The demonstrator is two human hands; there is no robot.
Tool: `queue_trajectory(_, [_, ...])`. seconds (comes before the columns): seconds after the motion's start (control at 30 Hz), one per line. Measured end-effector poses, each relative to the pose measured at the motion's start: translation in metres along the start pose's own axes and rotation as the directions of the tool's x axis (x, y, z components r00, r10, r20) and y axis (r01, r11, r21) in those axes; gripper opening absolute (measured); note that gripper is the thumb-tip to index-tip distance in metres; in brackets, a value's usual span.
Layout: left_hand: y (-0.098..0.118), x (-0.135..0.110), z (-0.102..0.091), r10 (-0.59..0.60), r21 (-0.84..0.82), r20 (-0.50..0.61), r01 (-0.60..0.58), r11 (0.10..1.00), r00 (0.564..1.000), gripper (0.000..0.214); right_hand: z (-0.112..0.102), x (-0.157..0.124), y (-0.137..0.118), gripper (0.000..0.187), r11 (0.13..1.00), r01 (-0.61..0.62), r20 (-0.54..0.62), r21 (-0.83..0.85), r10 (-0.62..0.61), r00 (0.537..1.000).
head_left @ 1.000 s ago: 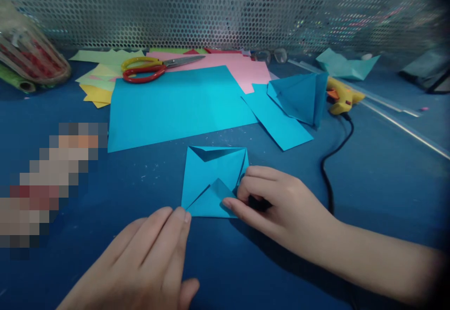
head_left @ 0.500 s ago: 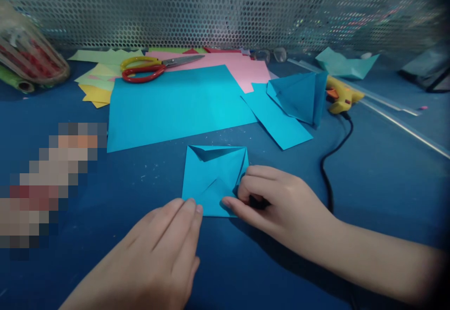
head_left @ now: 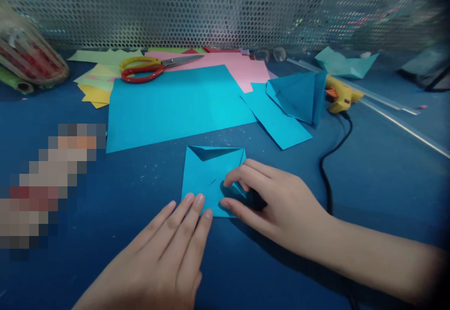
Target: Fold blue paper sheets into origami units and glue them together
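At far left, a clear plastic container w/ red contents (head_left: 30,59) is seen lying on its side beside a green roll (head_left: 14,83), both on the dark blue tabletop (head_left: 386,169). Next to these, yellow and pale green paper sheets (head_left: 93,85) are fanned out, and scissors w/ red and yellow handles (head_left: 147,69) are laid across them, tips toward a pink sheet (head_left: 246,69). A large cyan paper sheet (head_left: 176,106) is spread flat in front of the scissors.

The left hand (head_left: 165,254) is held flat, palm down, fingers straight and close together (nothing gripped). Its fingertips (head_left: 198,200) are pressed on the lower left edge of the small folded cyan paper square (head_left: 206,167), which lies at centre, near the front of the large sheet but apart from it. The right hand (head_left: 281,202) is rested on the square's right part, fingers curled. Index tip and thumb tip are set on the paper a little apart. Whether a flap is pinched between them can't be told.

Further right, a flat cyan paper piece (head_left: 281,129) is overlapped by a cyan folded paper pocket (head_left: 298,97). A yellow glue gun (head_left: 342,97) is lying just beside that, w/ its black cord (head_left: 328,169) run toward the right forearm. At the back, a perforated metal screen (head_left: 211,10) is stood along the table.
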State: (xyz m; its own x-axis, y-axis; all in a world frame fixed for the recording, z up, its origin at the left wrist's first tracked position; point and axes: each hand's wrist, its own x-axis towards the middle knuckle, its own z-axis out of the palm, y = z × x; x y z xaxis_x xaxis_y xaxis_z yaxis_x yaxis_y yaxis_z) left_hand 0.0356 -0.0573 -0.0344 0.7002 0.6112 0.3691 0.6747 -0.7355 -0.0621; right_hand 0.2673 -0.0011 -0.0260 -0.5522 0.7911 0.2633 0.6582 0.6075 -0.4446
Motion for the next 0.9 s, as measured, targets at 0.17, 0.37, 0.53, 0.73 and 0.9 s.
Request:
queue_trajectory(0.17, [-0.0003,-0.0018,-0.0002,0.011,0.028,0.006,-0.012,1.000,1.000,0.047,-0.0023,0.0001,-0.0012,0.026,1.000,0.012,0.025,0.015,-0.012,1.000])
queue_trajectory(0.37, [-0.0002,-0.0001,0.0024,0.036,0.047,0.008,-0.036,0.998,0.999,0.045,-0.0042,-0.0007,-0.0007,0.033,1.000,-0.009,0.044,0.024,0.008,0.999])
queue_trajectory(0.53, [0.0001,0.0006,0.0045,0.038,0.057,-0.001,-0.038,0.998,0.999,0.045,-0.0024,-0.0009,-0.0030,0.030,1.000,-0.028,0.018,0.011,0.028,0.999])
queue_trajectory(0.73, [0.0019,-0.0025,0.0045,0.043,0.078,-0.018,-0.041,0.996,0.999,0.044,-0.0015,-0.0001,-0.0044,0.032,0.997,-0.071,0.009,0.012,0.071,0.997])
queue_trajectory(0.9, [0.0026,-0.0026,0.0040,0.028,0.080,0.004,-0.028,0.996,1.000,0.043,-0.0021,0.0000,-0.0029,0.035,0.994,-0.104,0.022,0.035,0.104,0.994])
